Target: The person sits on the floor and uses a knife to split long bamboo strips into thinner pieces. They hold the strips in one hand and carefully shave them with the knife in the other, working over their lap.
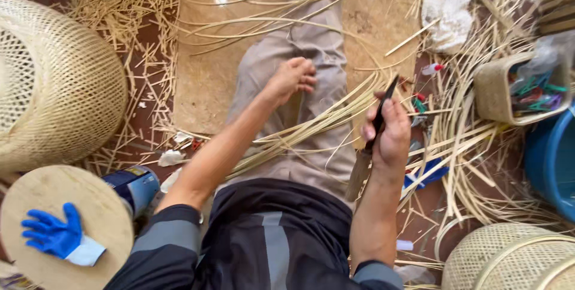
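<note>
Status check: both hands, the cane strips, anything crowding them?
Left hand pressing thin pale cane strips onto lap. Right hand gripping dark-handled knife. Loose strips crowd the floor.

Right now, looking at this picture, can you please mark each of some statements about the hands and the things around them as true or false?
1. The right hand holds a dark-bladed knife. True.
2. The left hand holds a pair of scissors. False: it rests on thin bamboo strips lying across the person's lap.
3. A blue glove lies on a round wooden board. True.
4. The small woven basket at the right is empty. False: it holds colourful small items and a plastic bag.
5. A large woven basket stands at the left. True.
</note>
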